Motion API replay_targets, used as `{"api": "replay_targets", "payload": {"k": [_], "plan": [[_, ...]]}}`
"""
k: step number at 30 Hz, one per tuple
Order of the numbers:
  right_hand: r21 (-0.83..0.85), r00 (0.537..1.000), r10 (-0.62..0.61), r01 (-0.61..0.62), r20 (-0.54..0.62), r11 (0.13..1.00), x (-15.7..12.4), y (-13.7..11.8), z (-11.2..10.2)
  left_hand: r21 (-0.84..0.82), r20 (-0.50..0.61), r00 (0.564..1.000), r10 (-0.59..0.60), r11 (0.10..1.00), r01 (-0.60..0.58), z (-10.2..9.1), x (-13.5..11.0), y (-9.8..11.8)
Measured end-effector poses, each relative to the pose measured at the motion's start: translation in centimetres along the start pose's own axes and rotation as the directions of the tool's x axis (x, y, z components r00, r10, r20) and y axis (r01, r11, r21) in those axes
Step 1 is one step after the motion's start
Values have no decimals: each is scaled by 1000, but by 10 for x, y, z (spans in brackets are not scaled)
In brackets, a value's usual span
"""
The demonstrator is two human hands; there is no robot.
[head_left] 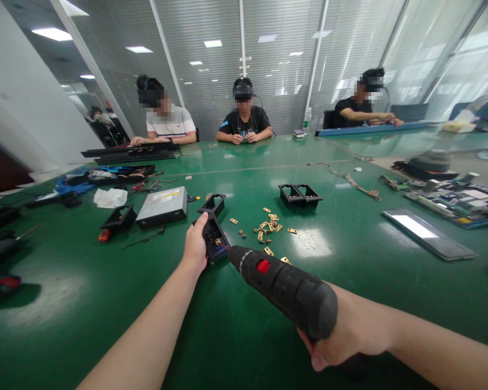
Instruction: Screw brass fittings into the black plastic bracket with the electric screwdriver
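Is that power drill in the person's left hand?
No, the right hand grips the power drill, while the left hand holds a black frame.

Bright glare on green tabletop (236,330)

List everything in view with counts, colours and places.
Pistol-shaped power driver: one, black, lower centre
Open rectangular plastic housing: one, black, centre, held
Open plastic frames: several, black, centre and left
Small flat metal plates: many, brass, centre
Small metal screws: several, brass, beside plates
Flat metal box: one, silver, left of centre
Flat rectangular panel: one, grey, right
Circuit boards: several, mixed colours, right
Long straight bar: one, blue, far right
Assorted tools and clutter: many, mixed colours, left
People: at least three, white or black shirts, opposite
Tabletop: one, green, throughout
Left hand: one, bare, on housing
Right hand: one, bare, on driver
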State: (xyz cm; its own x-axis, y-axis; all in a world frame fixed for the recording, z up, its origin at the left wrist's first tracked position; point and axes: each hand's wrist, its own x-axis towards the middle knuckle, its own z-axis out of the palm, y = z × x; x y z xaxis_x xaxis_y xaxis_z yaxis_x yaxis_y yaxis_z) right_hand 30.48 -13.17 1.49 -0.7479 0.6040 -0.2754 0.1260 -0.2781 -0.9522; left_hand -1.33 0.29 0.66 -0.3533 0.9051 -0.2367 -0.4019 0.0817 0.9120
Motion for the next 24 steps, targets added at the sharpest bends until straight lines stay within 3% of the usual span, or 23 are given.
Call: {"api": "replay_targets", "payload": {"k": [12, 17, 24], "plan": [[41, 999, 43, -44, 5, 998, 2, 5, 0, 4, -2, 1000, -14, 1000, 14, 2, -2, 1], [39, 1000, -5, 5, -5, 999, 2, 4, 1, 2, 8, 1000, -3, 1000, 3, 1, -2, 2], [57, 999, 54, -54, 6, 997, 1, 1, 0, -5, 2, 1000, -5, 1000, 5, 1, -2, 2]]}}
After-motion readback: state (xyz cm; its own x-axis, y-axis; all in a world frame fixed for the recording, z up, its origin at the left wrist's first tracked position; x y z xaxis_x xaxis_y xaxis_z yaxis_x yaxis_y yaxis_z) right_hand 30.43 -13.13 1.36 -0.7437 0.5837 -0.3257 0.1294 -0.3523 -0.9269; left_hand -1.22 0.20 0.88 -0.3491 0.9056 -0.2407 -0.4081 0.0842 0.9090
